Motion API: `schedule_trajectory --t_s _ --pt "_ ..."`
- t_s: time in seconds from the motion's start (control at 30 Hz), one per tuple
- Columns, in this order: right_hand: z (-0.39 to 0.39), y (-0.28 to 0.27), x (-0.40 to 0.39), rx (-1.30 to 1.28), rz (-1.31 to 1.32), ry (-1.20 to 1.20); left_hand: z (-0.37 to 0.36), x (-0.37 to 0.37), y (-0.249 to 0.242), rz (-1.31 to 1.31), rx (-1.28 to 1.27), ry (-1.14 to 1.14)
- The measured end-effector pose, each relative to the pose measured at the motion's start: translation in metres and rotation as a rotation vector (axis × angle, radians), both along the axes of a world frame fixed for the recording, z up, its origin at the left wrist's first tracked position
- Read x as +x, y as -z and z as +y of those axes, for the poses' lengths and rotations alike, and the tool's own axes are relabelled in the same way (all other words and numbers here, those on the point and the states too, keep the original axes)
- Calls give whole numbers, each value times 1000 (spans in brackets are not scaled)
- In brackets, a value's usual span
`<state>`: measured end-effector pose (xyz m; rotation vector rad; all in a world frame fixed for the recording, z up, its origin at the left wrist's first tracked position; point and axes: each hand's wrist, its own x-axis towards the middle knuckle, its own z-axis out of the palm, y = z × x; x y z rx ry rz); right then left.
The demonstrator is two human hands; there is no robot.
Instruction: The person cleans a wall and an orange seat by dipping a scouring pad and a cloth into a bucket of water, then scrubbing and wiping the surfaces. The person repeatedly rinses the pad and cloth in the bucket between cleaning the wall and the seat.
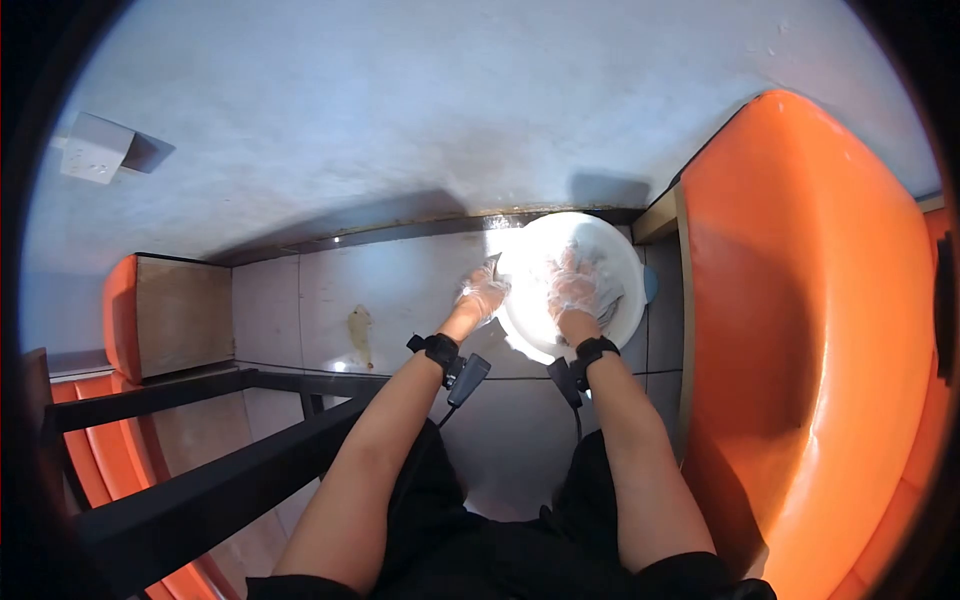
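A round white basin (632, 318) stands on the floor before me, part of it washed out by bright light. My left hand (482, 292), in a clear plastic glove, is at the basin's left rim with its fingers closed against it. Inside the basin is my right hand (573, 288), also in a clear glove, its fingers down among a wet whitish-grey cloth (609, 292). Glare hides part of the cloth and the fingertips. Each wrist carries a black strap with a small dark device on a cable.
An orange padded bench (770, 300) rises close to the basin's right. Black metal bars (220, 470) run at my left, near another orange seat (121, 318). A pale wall (400, 120) stands behind the basin. A yellowish patch (360, 333) marks the tiled floor.
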<state>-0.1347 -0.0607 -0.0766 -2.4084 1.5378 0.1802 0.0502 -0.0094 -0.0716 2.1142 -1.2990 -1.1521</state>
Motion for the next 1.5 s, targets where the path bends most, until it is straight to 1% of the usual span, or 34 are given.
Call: schedule_trajectory --t_s 0.07,0.1,0.2,0.27,0.3,0.37,0.4,0.43,0.5,0.53,0.57,0.6,0.63,0.67,0.73,0.77,0.83,0.87,0.9,0.93,0.97,1.0,1.03,1.07,1.1,1.13,1.2,1.27,1.3,1.33,1.37,1.4,1.47,1.5 --pt "10 37 5 -61 -26 -120 3 -3 -16 2 15 1" --pt "8 30 2 -64 -27 -123 3 -5 -21 -8 24 2" --pt "4 -29 -13 89 -478 -232 5 -2 4 -65 -24 -11" --pt "-5 -47 -20 97 -565 111 2 5 26 -167 85 107" --pt "-12 -45 -27 10 -416 173 2 4 22 -215 65 113" --pt "-21 -67 -45 62 -124 269 1 -7 -29 -166 63 39" --pt "-24 -68 -48 245 -65 349 -1 -4 -27 -163 40 75" --pt "-18 -67 -48 243 -65 353 -2 -1 -25 -163 38 79" --pt "-2 -62 -45 197 77 355 -4 2 -34 -352 163 358" --pt "-6 -71 -45 352 70 379 -4 -1 -42 -355 162 358" --pt "-7 -46 -50 350 66 378 -6 -3 -50 -322 138 305" --pt "-9 0 -58 273 46 272 -7 -5 -56 -290 115 250" --pt "-10 25 -60 195 27 165 -6 -4 -52 -296 114 245" --pt "-11 25 -57 194 24 161 -5 -3 -42 -299 106 211" --pt "-14 28 -56 120 316 -131 -6 -8 -53 -301 94 178" --pt "-14 37 -57 115 315 -131 -4 -9 -60 -288 140 181" --pt "-10 48 -54 -5 426 -183 -7 -13 -72 -285 180 183" --pt "-9 53 -57 -9 421 -182 -8 -15 -77 -355 215 222" --pt "-4 -8 -52 147 50 215 -9 -15 -78 -425 251 261" --pt "-2 -45 -49 299 -329 605 -9 -13 -74 -428 248 261" --pt "-3 -44 -49 299 -330 605 -6 -11 -63 -437 111 231" --pt "-3 -40 -50 240 -555 670 -3 -10 -55 -442 -25 201" --pt "-3 -52 -49 176 -778 729 -9 -15 -69 -429 -6 166" --pt "-3 -65 -48 166 -754 768 -15 -18 -85 -414 16 130" --pt "-3 -84 -44 169 -747 769 -16 -18 -94 -387 -145 178" --pt "-4 -100 -40 140 -795 771 -18 -22 -104 -384 -143 178" --pt "-9 -107 -35 107 -844 771 -25 -33 -116 -75 -133 19" --pt "-13 -106 -31 -49 -1061 762 -31 -39 -114 233 -56 -12" --pt "-17 -104 -30 -53 -1059 759 -31 -47 -124 366 8 -47" --pt "-22 -101 -30 -19 -1119 771 -30 -51 -131 477 76 -39" --pt "-26 -97 -31 17 -1178 783 -26 -57 -136 481 75 -39" --pt "-28 -96 -28 17 -1175 782 -22 -64 -149 591 102 -80" --pt "-28 -91 -23 393 -1554 961 -19 -70 -151 812 138 -143" --pt "-24 -100 -20 393 -1552 967 -19 -70 -145 813 143 -142"
